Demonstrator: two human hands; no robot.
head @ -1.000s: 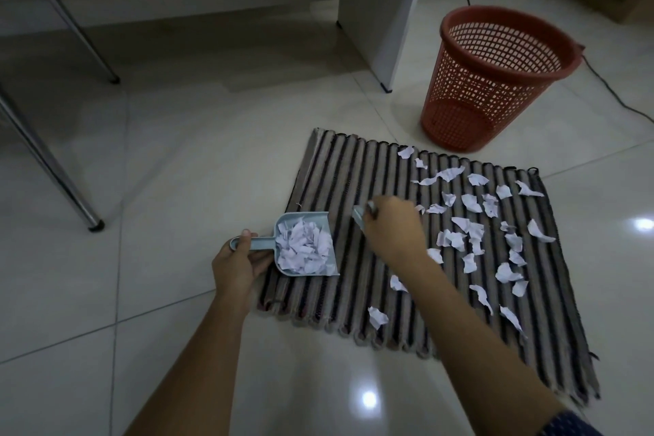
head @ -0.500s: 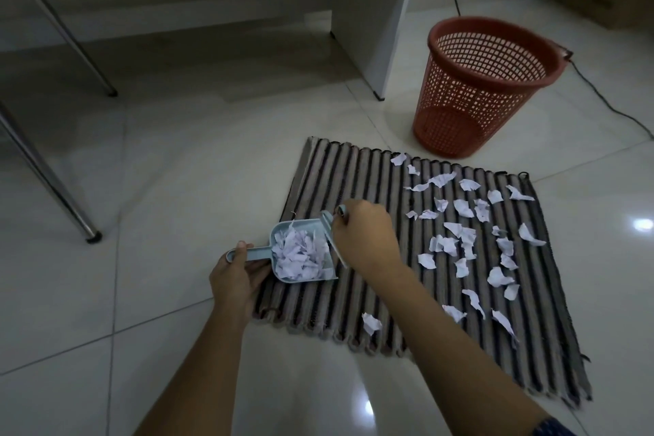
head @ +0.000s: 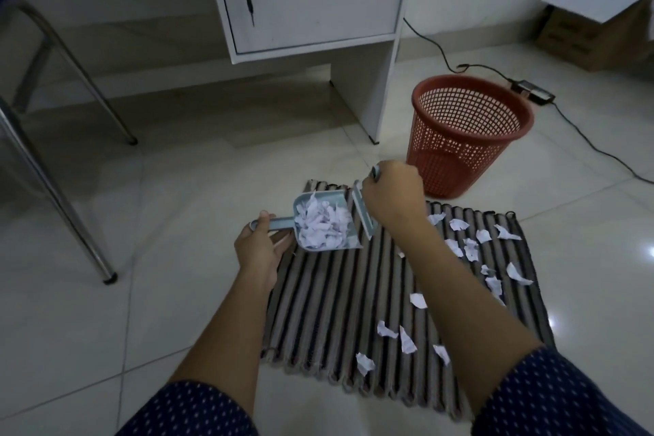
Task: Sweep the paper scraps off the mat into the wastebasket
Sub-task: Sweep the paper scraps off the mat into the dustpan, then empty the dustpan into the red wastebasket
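Left hand (head: 260,248) closed on handle of pale blue dustpan (head: 327,223); right hand (head: 393,193) closed around small hand brush (head: 362,211), bristle edge against pan's open side. Pan: heaped with white paper scraps, now lifted off striped mat (head: 336,294) where half a second ago it lay at the mat's left edge. Load judged ready for carry to red wastebasket (head: 470,133), just beyond mat's far edge. Remaining scraps (head: 460,223): scattered over mat's right half. Further passes needed.

A pale blue dustpan (head: 320,223) is showing white paper scraps (head: 460,224); the mat (head: 336,311) is showing dark and tan stripes, the latticed wastebasket (head: 467,131) red-orange, the sleeves (head: 552,396) navy with white dots.
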